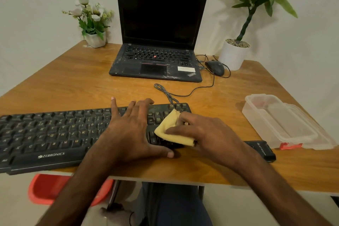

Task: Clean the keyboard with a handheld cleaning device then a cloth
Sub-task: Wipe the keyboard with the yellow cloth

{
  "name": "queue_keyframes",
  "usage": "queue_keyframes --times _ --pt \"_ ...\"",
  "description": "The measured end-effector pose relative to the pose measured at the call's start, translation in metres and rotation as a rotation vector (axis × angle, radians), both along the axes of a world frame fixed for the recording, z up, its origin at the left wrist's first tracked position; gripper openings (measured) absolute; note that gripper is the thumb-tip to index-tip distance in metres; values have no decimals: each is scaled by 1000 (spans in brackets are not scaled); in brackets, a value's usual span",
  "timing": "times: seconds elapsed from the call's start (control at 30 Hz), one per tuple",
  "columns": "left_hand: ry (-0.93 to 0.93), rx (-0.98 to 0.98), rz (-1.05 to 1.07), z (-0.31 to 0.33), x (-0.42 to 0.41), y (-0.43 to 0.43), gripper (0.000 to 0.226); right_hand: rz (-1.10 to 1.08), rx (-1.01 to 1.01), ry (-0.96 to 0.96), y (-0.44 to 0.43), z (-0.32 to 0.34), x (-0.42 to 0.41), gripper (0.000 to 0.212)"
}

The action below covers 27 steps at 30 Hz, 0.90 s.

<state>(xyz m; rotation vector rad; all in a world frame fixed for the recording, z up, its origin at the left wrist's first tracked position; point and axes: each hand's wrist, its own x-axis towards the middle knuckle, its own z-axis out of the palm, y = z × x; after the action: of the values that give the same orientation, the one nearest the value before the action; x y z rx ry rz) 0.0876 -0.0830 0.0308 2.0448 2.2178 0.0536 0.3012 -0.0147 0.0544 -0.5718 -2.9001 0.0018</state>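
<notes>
Nearest, below the keyboard's front edge, a red moulded plastic stool shows under the bench, a board of orange-brown wood grain with a pale edge. The keyboard is long, matte black plastic with pale lettering and a smooth wrist bar, and lies along the near side of the bench. The left hand lies flat on its right half, fingers straight and spread, thumb at the front edge, holding nothing. At the keyboard's right end, the right hand has its fingers curled over a soft, folded yellow cloth, pressing it on the keys. Right of the keyboard lies a black, slab-shaped handheld device, and just beyond it a clear, rounded plastic container. Behind the keyboard its thin grey cable loops towards an open, scuffed black laptop and an oval mouse. Farthest behind are a white-flowered pot and a smooth white cylindrical planter.
</notes>
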Motion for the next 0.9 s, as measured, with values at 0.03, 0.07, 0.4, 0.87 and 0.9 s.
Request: queue_keyframes --times 0.03,0.07,0.4,0.87,0.9 --pt "-4 1 -1 0 -2 1 141 -6 33 -2 1 -2 -3 43" --pt "-5 9 -5 1 -3 1 141 -13 78 -4 2 -4 -7 45" --pt "59 20 -9 7 2 1 139 -172 14 28 36 3 -44 45" --pt "25 -127 -19 19 5 14 150 -65 84 -47 6 5 -20 42" --pt "27 -122 -16 19 6 15 148 -79 100 -36 8 4 -26 42"
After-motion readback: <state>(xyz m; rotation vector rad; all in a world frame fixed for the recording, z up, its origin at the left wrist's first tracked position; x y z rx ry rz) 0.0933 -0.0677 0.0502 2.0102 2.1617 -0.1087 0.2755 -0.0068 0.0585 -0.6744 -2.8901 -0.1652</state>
